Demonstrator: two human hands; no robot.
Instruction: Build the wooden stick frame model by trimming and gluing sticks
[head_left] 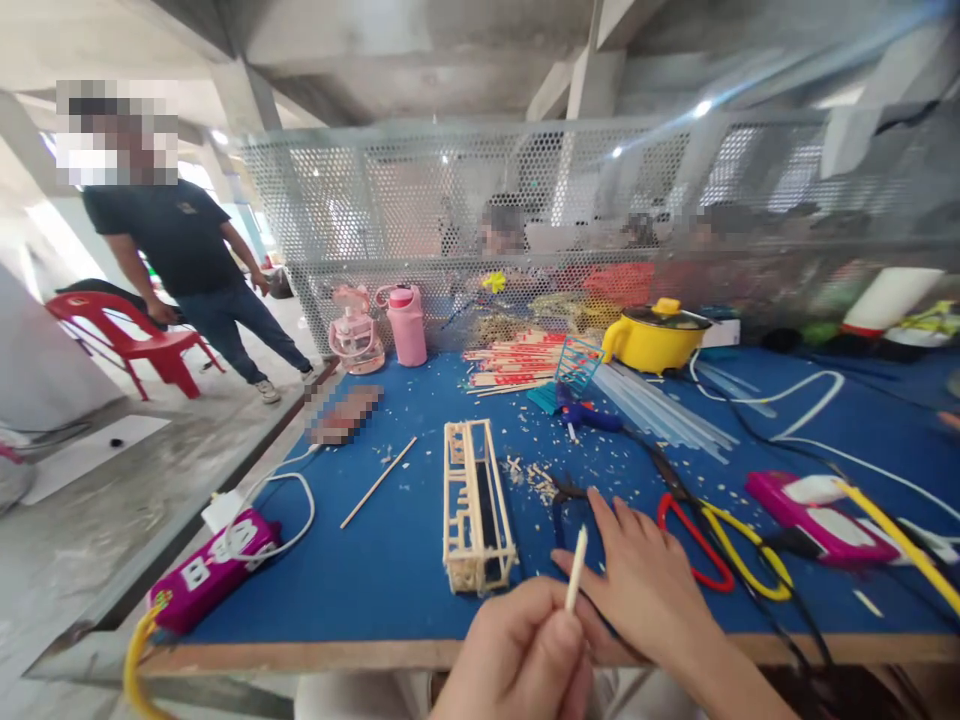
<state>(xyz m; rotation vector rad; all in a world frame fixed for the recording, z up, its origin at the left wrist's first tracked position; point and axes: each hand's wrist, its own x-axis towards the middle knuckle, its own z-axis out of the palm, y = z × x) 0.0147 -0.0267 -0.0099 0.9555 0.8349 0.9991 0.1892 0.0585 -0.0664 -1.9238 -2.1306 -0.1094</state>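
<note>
The fingers of the left hand [510,655] are clamped on a short pale stick [577,572], which stands nearly upright between thumb and forefinger at the lower middle of the view. Just beside it, the right hand [649,575] is held low over the blue tabletop [337,590], its fingers spread apart; the forefinger reaches to dark pliers [568,489], though whether it touches them I cannot tell. Beyond the left hand lies a box-like stick frame [475,500], with wood scraps [534,478] to its right and a loose stick [379,483] to its left. Scissors [694,503] with red and yellow handles lie right of the right hand, near a purple power strip [829,525]. Farther out are a blue glue gun [594,417], translucent rods [667,408], a pile of sticks [517,360], a yellow pot [656,342] and a pink bottle [407,330], before a perforated screen [375,190]. At far left a person [176,240] in a dark shirt stands beside a red chair [127,335].
</note>
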